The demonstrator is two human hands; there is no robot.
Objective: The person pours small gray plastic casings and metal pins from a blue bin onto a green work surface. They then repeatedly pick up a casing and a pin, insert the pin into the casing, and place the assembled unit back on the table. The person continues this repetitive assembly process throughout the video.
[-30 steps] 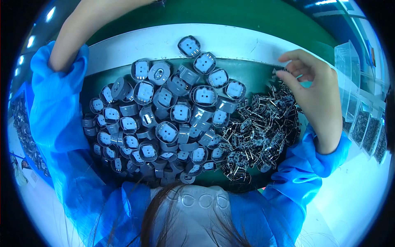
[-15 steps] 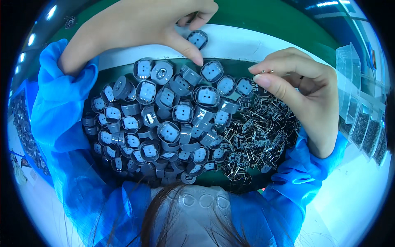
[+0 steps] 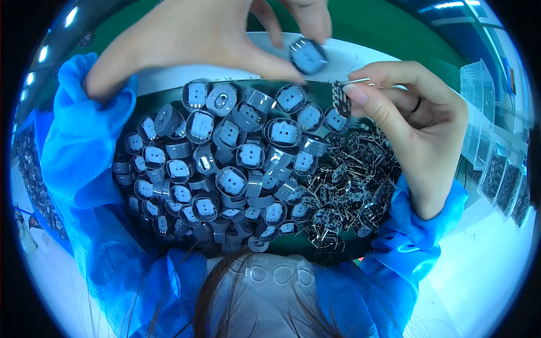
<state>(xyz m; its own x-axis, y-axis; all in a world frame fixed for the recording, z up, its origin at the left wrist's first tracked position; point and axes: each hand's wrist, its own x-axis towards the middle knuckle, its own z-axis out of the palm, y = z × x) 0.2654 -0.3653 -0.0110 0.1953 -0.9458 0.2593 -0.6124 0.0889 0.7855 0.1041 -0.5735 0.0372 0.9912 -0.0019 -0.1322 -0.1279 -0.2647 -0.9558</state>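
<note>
My left hand (image 3: 248,39) is at the far side, slightly blurred. Its fingers and thumb close about a rounded grey plastic housing (image 3: 308,55) with a pale blue-grey inside, over the white strip. My right hand (image 3: 414,104) pinches a small black circuit board (image 3: 341,99) between thumb and forefinger. Long metal pins stick out of that board toward the palm. The housing and the board are close together but apart. Below my hands lies a heap of similar grey housings (image 3: 231,181), several showing two holes. To its right is a tangled pile of black pinned circuit boards (image 3: 352,180).
A white curved strip (image 3: 360,56) borders the far side of the green work surface (image 3: 372,25). Clear plastic trays (image 3: 479,118) stand at the right, near bins of small dark parts (image 3: 496,174). At the left sits a blue container (image 3: 42,169) holding many dark pieces.
My left hand has moved right, carrying the housing toward my right hand. In my right hand the circuit board has turned and now shows its face and pins.
</note>
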